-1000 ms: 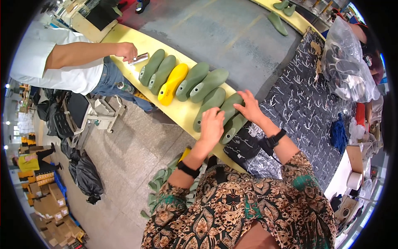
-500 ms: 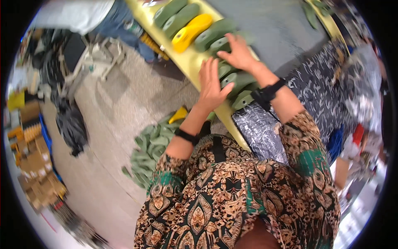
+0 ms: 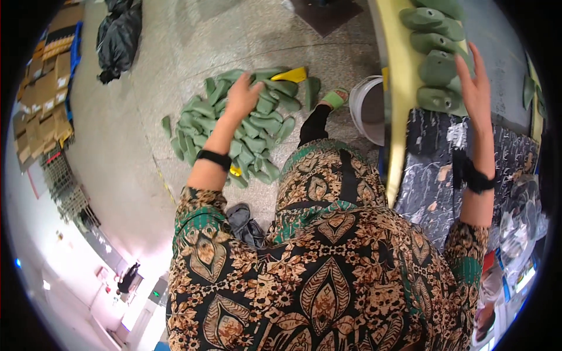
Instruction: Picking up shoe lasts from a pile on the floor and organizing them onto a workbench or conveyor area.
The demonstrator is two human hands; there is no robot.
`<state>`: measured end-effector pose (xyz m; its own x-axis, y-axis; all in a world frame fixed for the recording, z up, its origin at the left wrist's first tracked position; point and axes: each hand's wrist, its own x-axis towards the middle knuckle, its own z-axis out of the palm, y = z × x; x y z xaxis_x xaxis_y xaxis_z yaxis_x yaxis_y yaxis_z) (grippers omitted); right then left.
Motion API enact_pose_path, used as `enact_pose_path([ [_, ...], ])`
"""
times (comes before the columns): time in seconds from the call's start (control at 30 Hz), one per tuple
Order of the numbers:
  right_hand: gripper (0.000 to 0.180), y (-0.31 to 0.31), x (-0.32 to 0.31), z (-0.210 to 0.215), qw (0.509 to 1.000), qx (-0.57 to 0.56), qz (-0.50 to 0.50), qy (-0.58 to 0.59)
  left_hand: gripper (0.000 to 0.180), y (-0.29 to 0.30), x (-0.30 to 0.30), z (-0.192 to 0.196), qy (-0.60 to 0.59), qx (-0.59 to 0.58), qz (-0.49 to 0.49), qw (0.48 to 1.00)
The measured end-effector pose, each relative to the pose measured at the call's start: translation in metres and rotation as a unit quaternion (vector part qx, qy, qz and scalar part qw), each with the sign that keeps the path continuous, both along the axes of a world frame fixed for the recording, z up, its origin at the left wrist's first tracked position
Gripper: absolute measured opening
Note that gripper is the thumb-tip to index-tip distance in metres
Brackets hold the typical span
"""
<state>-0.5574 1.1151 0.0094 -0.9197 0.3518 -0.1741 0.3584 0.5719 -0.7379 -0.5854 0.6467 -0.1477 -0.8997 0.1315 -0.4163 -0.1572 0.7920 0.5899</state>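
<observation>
A heap of green shoe lasts [image 3: 253,130] lies on the floor to my left, with a yellow shoe last [image 3: 291,75] at its far edge. Over the far part of this heap hovers my left hand [image 3: 241,98], fingers apart and nothing seen in it; whether it touches a last I cannot tell. At the right, more green lasts [image 3: 438,68] lie in a row along the table's yellow edge [image 3: 399,76]. Beside that row is my right hand [image 3: 477,88], fingers stretched and spread, holding nothing. Its fingertips are close to the lasts' inner ends.
A white bucket [image 3: 367,111] stands on the floor against the table. My foot in a green slipper [image 3: 335,98] is between bucket and heap. Black patterned sheeting [image 3: 424,158] covers the table's near part. A black bag [image 3: 119,41] and stacked cardboard [image 3: 48,96] are at the far left.
My view has swung left and down toward the floor heap. My left hand has left the row on the table and reached over the heap; my right hand remains by the row.
</observation>
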Motion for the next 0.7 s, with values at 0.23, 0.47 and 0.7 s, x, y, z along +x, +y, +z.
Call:
enact_pose_path([
  [0.23,0.057,-0.003,0.146,-0.097,0.943,0.267,0.187,-0.068,0.036,-0.291,0.329,-0.022,-0.363,-0.396,-0.004,0.844],
  [0.47,0.077,0.062,0.109,-0.116,0.873,0.361,0.307,-0.115,0.028,-0.036,0.396,0.100,-0.598,-0.032,0.448,0.663],
  [0.7,0.075,0.112,0.076,-0.169,0.859,0.367,0.333,-0.129,0.028,-0.023,0.420,0.088,-0.533,0.007,0.498,0.684],
])
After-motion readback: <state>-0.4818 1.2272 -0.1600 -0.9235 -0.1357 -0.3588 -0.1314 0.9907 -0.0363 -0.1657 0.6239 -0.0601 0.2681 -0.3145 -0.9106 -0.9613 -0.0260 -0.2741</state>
